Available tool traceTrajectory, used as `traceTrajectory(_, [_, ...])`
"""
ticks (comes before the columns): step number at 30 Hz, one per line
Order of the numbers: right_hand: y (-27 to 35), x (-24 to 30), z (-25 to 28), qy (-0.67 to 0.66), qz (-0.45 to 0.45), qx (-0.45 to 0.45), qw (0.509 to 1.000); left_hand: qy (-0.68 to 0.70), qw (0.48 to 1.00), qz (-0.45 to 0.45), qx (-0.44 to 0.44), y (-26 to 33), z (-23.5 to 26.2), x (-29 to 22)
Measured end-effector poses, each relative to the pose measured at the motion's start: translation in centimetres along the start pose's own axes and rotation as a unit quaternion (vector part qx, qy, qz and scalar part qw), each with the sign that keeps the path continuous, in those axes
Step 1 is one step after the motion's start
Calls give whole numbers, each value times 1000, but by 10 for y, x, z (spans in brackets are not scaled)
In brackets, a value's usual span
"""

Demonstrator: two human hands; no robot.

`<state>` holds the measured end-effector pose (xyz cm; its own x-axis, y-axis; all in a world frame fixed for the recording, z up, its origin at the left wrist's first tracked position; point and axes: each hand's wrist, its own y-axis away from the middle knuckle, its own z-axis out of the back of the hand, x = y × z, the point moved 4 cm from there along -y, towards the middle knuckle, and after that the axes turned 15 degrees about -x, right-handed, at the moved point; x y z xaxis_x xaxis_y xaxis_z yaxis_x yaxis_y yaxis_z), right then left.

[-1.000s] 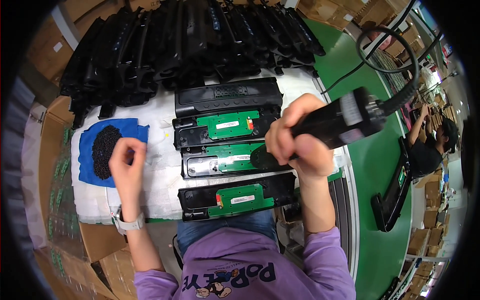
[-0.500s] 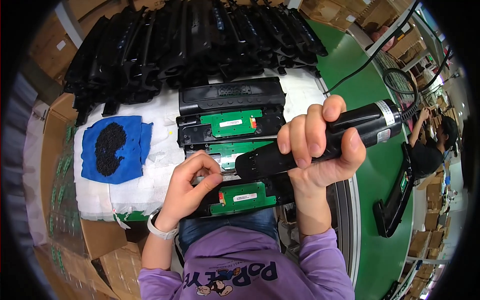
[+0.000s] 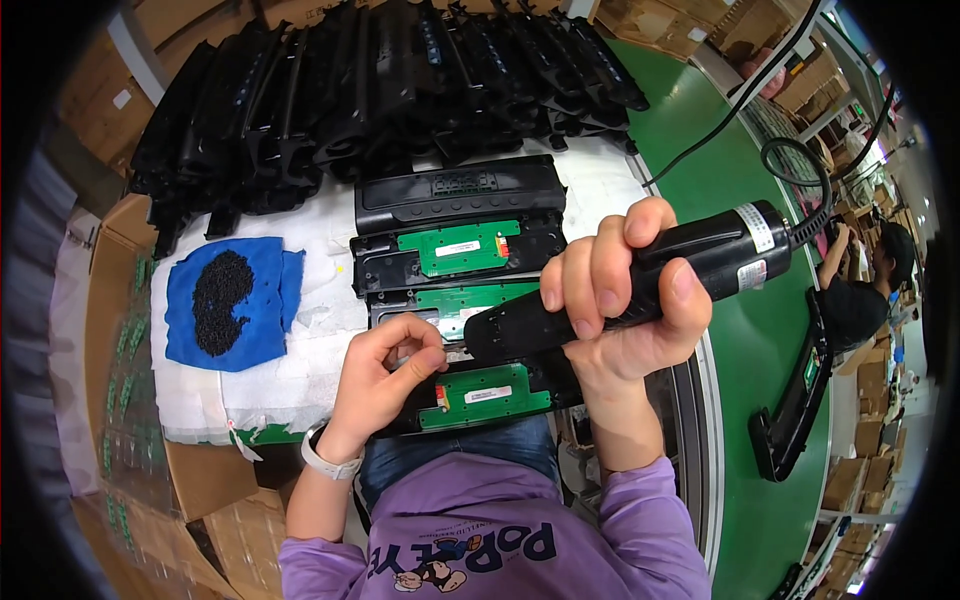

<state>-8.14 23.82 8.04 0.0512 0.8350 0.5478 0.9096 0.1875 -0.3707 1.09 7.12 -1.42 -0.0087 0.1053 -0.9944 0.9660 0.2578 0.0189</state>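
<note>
My right hand (image 3: 640,310) is wrapped round a black corded electric screwdriver (image 3: 720,250), held sideways with its tapered nose pointing left. My left hand (image 3: 380,375) is closed, thumb and forefinger pinched close to the tip of that nose; whatever is between them is too small to make out. Beneath both hands lie black plastic housings with green circuit boards. The nearest board (image 3: 490,395) has a white label and a red connector, the middle board (image 3: 470,297) is partly hidden by the screwdriver, and the farther board (image 3: 460,248) shows whole.
A black housing (image 3: 460,195) lies face up beyond the boards. Many black housings (image 3: 380,90) are piled at the back. On the left, small black screws (image 3: 222,300) are heaped on a blue cloth (image 3: 185,325). A green conveyor (image 3: 760,370), bearing a black part (image 3: 795,410), runs at right; a co-worker (image 3: 860,295) sits beyond.
The screwdriver and my right hand have shifted slightly left and down. My left hand stays pinched near its tip, having moved only a little.
</note>
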Motion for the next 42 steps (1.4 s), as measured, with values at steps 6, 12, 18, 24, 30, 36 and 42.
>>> traceTrajectory(6, [-9,-3,9,-32,-75,-55,995,-108,985,-121,55,-3,-1,-4])
traceTrajectory(12, [-35,17,32,22,-51,-7,998,-350,872,-343,-17,-17,-12,-36])
traceTrajectory(18, [-45,18,62,284,33,-38,957,-467,808,-357,47,-36,-6,-29])
traceTrajectory(24, [-47,16,62,289,10,-53,956,-470,810,-346,58,-38,-6,-24])
traceTrajectory(30, [-48,5,54,330,-7,-43,943,-461,813,-351,63,-40,-4,-21])
traceTrajectory(36, [-54,-4,53,345,-29,-23,938,-469,805,-357,64,-39,-9,-20])
traceTrajectory(42, [-45,-4,37,390,1,-3,921,-506,778,-366,74,-31,-16,-30])
